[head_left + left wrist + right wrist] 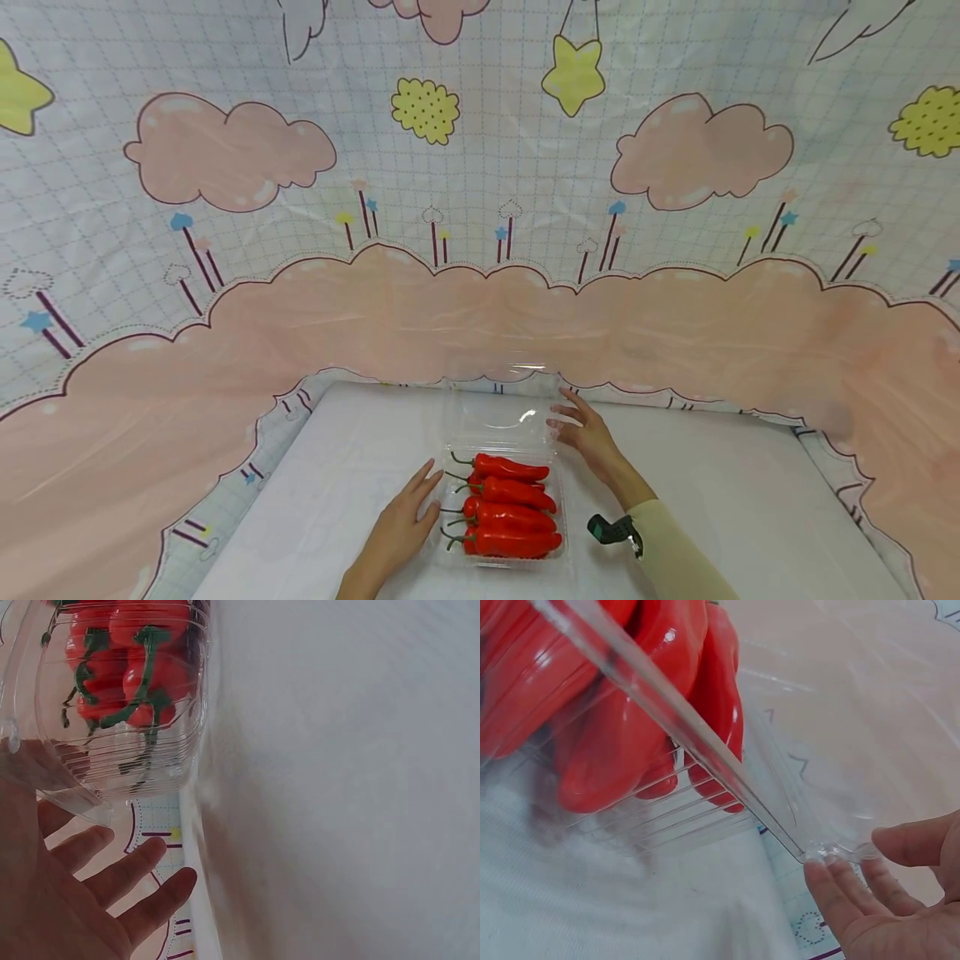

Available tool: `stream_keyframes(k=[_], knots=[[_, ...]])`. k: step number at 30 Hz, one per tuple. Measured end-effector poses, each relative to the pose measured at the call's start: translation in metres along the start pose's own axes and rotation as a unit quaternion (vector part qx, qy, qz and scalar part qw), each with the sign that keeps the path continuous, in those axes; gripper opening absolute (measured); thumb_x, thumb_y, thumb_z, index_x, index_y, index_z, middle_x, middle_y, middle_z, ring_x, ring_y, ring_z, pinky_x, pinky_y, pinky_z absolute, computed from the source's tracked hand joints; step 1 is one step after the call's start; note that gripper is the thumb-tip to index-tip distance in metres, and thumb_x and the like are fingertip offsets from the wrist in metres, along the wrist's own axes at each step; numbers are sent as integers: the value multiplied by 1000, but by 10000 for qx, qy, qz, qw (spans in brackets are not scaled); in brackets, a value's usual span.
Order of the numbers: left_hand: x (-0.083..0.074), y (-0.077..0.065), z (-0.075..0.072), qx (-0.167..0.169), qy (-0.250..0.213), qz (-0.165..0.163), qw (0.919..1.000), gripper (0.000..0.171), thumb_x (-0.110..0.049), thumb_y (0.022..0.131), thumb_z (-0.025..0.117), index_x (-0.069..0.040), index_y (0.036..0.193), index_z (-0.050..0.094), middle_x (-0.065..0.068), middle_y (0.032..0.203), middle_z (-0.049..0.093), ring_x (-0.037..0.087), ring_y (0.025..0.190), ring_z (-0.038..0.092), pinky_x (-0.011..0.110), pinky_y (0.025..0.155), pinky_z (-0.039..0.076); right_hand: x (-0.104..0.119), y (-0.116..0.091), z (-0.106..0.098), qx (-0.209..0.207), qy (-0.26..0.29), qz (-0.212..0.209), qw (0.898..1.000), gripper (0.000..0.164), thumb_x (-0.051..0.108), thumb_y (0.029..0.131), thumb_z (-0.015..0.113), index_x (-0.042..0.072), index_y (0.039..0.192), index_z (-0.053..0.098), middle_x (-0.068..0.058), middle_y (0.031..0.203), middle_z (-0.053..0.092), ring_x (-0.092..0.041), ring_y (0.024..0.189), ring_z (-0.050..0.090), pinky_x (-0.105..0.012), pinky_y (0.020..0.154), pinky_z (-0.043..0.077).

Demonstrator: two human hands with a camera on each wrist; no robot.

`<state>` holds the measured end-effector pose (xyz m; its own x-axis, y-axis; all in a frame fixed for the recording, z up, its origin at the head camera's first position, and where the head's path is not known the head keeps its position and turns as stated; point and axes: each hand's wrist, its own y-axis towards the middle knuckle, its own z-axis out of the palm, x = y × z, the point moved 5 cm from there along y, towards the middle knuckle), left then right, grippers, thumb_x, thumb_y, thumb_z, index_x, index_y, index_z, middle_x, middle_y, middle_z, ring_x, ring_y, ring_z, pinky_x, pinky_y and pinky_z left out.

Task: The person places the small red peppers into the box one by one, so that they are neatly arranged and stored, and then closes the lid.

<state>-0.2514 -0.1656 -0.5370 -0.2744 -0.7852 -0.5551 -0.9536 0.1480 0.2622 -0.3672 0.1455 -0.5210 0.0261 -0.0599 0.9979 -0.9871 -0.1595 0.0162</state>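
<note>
A clear plastic clamshell box [562,508] holds several red peppers [517,518] with green stems, lying in a stack. Its transparent lid [491,417] is raised at the back. My left hand [401,521] is at the box's left side, fingers extended; in the left wrist view the fingers [139,870] spread just below the box's end, the thumb partly seen through the plastic. Beside the lid's right edge is my right hand [592,437]. Its fingertips [821,877] touch the clear plastic at the corner, with the thumb [911,840] close above.
A white table surface [720,492] extends under the box. Behind it hangs a backdrop [480,317] printed with clouds and stars. A dark device [611,529] is strapped at the right wrist.
</note>
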Motion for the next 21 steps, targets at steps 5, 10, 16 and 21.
stream_keyframes(k=[5, 10, 16, 21], knots=[[-1, 1, -5, -166, 41, 179, 9997, 49, -17, 93, 64, -13, 141, 55, 6, 153, 46, 33, 129, 56, 53, 101, 48, 2, -1, 0, 28, 12, 9, 10000, 68, 3, 94, 57, 22, 154, 31, -24, 145, 48, -41, 126, 57, -42, 99, 53], [0, 8, -13, -414, -171, 310, 9985, 52, -15, 93, 63, -12, 143, 51, 9, 153, 46, 34, 133, 52, 55, 104, 46, 4, -3, -1, 46, -45, -94, 9999, 68, 1, 94, 57, 21, 154, 31, -24, 145, 47, -41, 126, 57, -48, 104, 48], [4, 22, -23, -744, -452, 361, 9956, 56, -15, 94, 63, -14, 147, 45, 11, 153, 44, 35, 139, 44, 56, 109, 40, 5, -5, -2, 19, -268, -176, 9995, 71, -1, 94, 55, 13, 156, 25, -23, 147, 46, -38, 127, 57, -47, 104, 48], [3, 37, -34, -741, -924, 359, 9923, 60, -14, 96, 60, -10, 151, 37, 17, 156, 38, 38, 143, 37, 57, 114, 34, 6, -7, -2, 29, -325, -224, 9992, 71, -2, 94, 55, 11, 156, 24, -23, 147, 45, -39, 128, 55, -45, 105, 47]])
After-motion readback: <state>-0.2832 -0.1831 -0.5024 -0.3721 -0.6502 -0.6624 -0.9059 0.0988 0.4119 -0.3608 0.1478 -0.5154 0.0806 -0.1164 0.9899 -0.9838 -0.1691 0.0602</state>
